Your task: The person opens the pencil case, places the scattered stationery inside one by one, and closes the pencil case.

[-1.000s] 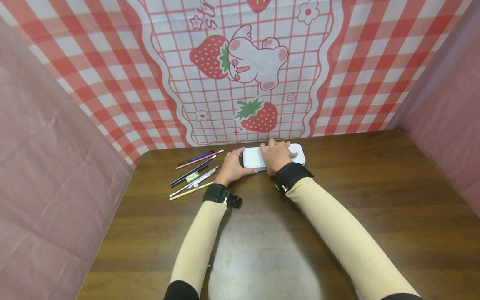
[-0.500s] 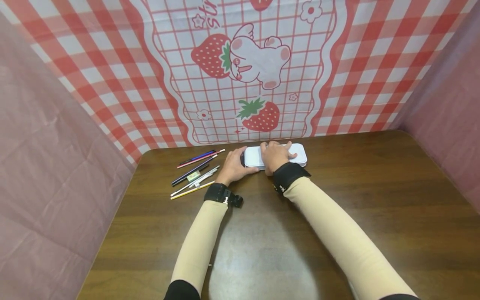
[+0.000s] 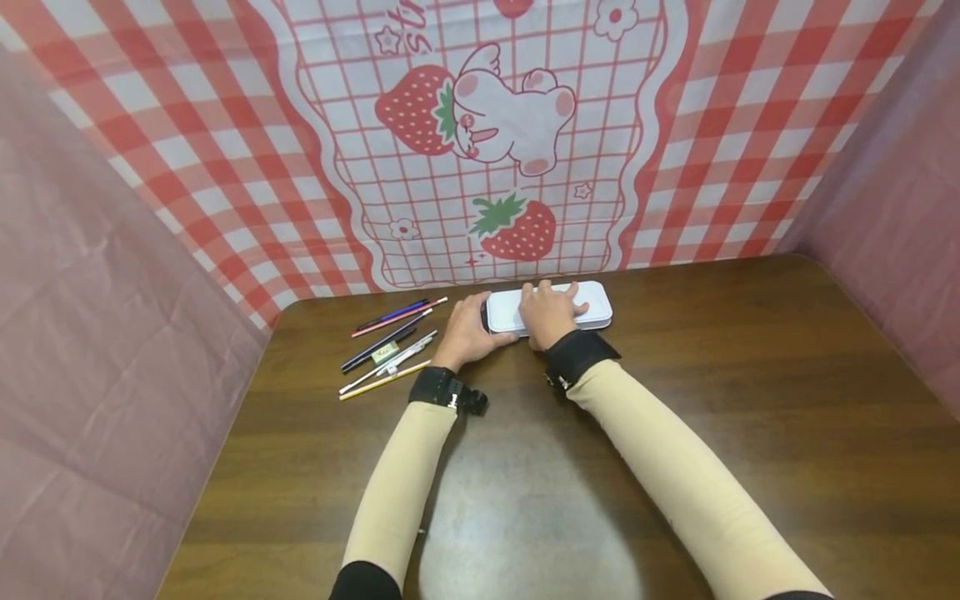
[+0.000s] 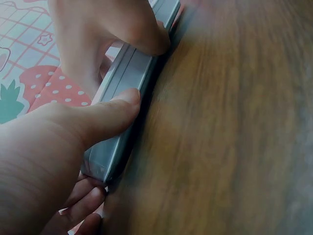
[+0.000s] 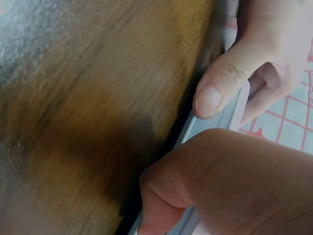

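Note:
A white pencil case (image 3: 596, 302) with rounded corners lies at the back of the table, its lid down. My left hand (image 3: 467, 332) grips its left end. In the left wrist view, the left thumb presses the grey front side (image 4: 105, 152) and the fingers wrap round the end. My right hand (image 3: 551, 315) holds the case across the middle from above. The right thumb lies bent against the front side in the right wrist view, and the other fingers reach over the lid. The far side of the case is hidden.
Left of the hands lie several pens and pencils, among them a yellow pencil (image 3: 384, 382) and a black pen (image 3: 367, 357). A small green-and-white eraser (image 3: 385, 353) lies among them. A red checked cloth (image 3: 720, 167) hangs behind the wooden table (image 3: 750, 375).
The right hand's fingers have drawn in a little over the lid. The left hand keeps its grip, and the case stays nearly in place. The pens have not moved.

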Motion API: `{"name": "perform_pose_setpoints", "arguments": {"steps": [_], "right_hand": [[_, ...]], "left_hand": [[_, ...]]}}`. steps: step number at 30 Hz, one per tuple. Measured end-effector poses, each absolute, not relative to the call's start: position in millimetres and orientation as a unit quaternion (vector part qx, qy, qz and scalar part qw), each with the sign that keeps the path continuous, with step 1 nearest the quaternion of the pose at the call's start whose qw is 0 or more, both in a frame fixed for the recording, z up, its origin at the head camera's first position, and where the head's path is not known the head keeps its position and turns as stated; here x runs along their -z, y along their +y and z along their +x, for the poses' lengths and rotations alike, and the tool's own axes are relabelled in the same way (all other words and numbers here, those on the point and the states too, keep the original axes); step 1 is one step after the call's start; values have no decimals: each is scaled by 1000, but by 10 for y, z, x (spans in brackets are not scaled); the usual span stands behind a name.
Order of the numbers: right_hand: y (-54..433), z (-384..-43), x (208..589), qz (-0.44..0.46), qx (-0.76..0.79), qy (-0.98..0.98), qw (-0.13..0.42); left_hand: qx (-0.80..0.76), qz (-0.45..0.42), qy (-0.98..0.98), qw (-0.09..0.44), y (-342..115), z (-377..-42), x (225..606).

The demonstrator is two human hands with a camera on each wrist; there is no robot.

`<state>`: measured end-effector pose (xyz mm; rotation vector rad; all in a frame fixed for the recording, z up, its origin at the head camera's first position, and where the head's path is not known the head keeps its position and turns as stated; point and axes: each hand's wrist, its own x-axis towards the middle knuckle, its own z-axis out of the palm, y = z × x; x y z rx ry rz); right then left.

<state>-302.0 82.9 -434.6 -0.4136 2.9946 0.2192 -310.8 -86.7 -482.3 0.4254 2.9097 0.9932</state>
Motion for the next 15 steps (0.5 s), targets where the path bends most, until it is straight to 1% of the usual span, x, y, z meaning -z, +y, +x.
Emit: {"name": "perform_pose_setpoints", "arguments": {"steps": [15], "right_hand": [[849, -3018, 4327, -123, -53, 989, 65]], "left_hand": [[-314, 131, 940, 20, -839, -3099, 4805]]}}
